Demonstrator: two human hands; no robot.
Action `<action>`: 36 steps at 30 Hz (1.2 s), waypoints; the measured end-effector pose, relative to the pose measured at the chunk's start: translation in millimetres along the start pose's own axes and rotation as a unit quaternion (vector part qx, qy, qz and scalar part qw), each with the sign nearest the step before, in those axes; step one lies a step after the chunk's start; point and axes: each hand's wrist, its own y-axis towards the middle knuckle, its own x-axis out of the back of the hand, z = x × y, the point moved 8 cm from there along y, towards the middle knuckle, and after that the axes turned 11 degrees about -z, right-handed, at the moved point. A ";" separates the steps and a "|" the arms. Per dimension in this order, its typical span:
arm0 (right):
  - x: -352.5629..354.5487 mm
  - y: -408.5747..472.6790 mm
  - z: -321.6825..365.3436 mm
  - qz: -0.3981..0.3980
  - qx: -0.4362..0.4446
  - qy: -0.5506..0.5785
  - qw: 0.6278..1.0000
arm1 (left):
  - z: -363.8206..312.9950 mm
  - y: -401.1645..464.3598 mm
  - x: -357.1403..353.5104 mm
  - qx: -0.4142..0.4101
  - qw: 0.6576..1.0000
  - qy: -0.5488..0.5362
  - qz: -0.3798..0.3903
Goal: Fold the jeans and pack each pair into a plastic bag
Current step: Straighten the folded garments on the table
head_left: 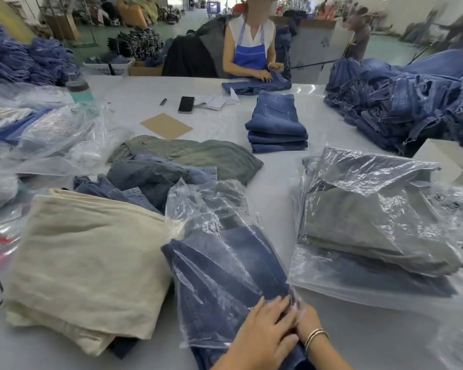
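Observation:
A folded pair of dark blue jeans point(219, 265) lies in front of me, mostly inside a clear plastic bag point(198, 209), with its near end sticking out of the bag's mouth. My left hand point(265, 327) lies flat on the bag's near right corner, fingers spread. My right hand point(306, 320), with bangles on the wrist, grips the bag's right edge next to it; its fingers are mostly hidden behind the left hand.
Folded cream trousers point(86, 263) lie to the left, loose blue and olive jeans point(171, 161) behind. Bagged grey jeans point(372, 222) are stacked right. A folded blue stack point(277, 124), phone point(186, 104), cardboard sheet point(166, 126) and a person in a blue apron point(251, 46) are farther back.

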 end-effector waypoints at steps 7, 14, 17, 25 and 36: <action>12.9 -11.0 -6.9 0.033 -0.026 0.079 0.996 | 119.0 -77.7 68.6 0.356 0.889 -0.034 -0.287; 32.5 -10.2 -40.9 -0.044 -0.069 0.155 0.985 | 164.1 -111.1 49.6 0.590 0.720 -0.235 -0.279; 33.2 -7.4 -32.7 -0.086 -0.091 0.254 0.959 | 165.5 -109.2 41.2 0.613 0.712 -0.254 -0.232; 7.1 -13.2 -16.0 0.084 -0.162 0.133 0.974 | 155.3 -126.9 16.1 0.672 0.630 -0.366 -0.130; 9.0 -35.7 66.5 0.105 -0.138 0.099 0.980 | 139.1 -99.4 47.9 0.627 0.517 -0.567 -0.138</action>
